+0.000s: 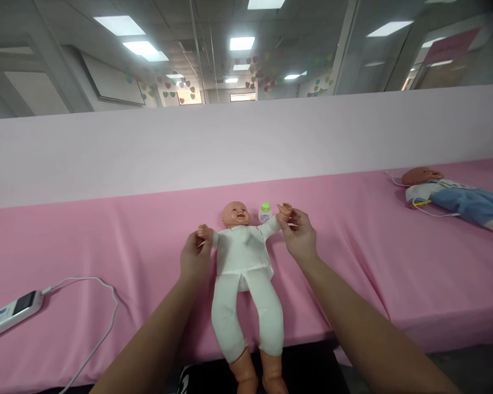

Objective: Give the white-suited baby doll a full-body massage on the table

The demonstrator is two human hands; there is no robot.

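A baby doll (243, 251) in a white top and white trousers lies face up on the pink cloth, its bare feet hanging past the front edge. My left hand (195, 256) is closed around the doll's arm on the left, at the wrist. On the other side, my right hand (299, 234) pinches the doll's other wrist, with that arm stretched out and raised a little. Close to the doll's head stands a small white bottle (265, 213) with a green cap, just left of my right hand and apart from it.
Pink cloth (156, 241) with folds covers the table. A white handheld device (14, 314) with a screen and white cable (114, 306) lies at the left. Far right lies another doll (456, 200) in blue and white. A white wall (189, 150) with windows above runs behind.
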